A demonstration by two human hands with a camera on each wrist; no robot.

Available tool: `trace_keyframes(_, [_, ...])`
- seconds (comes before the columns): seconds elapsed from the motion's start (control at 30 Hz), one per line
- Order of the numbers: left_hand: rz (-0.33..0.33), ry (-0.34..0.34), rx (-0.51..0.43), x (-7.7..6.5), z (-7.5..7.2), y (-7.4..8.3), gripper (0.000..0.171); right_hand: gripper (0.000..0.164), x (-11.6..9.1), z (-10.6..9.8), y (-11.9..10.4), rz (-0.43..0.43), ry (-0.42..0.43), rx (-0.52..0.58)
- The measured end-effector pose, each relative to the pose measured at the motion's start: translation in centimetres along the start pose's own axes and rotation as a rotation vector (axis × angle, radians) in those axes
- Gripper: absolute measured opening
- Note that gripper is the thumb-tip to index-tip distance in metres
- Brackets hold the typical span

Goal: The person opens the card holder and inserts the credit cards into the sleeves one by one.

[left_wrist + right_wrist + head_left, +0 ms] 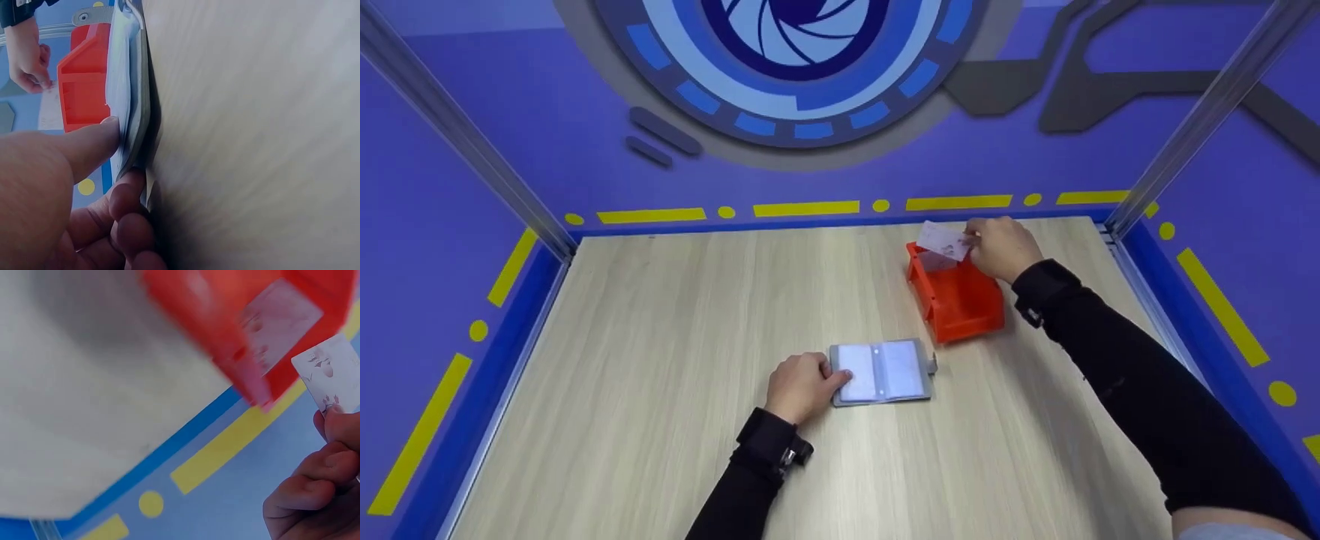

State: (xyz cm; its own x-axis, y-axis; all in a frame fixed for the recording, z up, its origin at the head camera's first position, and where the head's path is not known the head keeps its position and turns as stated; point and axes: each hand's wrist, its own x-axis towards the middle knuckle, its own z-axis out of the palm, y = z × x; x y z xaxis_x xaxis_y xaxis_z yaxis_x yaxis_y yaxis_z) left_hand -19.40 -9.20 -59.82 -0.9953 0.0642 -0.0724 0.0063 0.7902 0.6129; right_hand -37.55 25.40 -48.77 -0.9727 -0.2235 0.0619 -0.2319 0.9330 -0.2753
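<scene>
A small grey card holder (903, 369) lies open on the table, with clear sleeves and a snap tab at its right. My left hand (804, 388) grips its left edge; in the left wrist view the thumb (93, 140) presses on top while fingers curl under the cover. Over the back of a red bin (964, 300), my right hand (1003, 247) pinches a pale printed card (943, 240) by one corner between thumb and finger. Another card (281, 323) shows inside the bin in the right wrist view.
The light wood table (675, 360) ends at a purple patterned back wall (825, 184) with yellow marks. Metal posts (1200, 120) rise at both back corners. The bin stands behind and to the right of the card holder.
</scene>
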Motion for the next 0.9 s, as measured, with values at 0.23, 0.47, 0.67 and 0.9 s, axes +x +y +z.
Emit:
trace_keyframes(0.23, [0.006,-0.004,-0.006,-0.3,0.4,-0.3,0.041,0.029,-3.5,0.4,-3.1,0.06,-0.109,0.207])
trace_keyframes(0.47, [-0.005,-0.013,0.0,-0.2,0.3,-0.2,0.041,0.028,-7.4,1.2,-5.9,0.048,-0.163,0.333])
trace_keyframes(0.67, [-0.004,-0.014,0.005,-0.1,0.0,-0.1,0.043,0.022,-10.4,2.9,-7.6,0.051,-0.226,0.429])
trace_keyframes(0.9, [-0.001,-0.016,0.014,0.0,-0.5,0.3,0.042,0.018,-12.9,4.8,-8.9,0.045,-0.249,0.415])
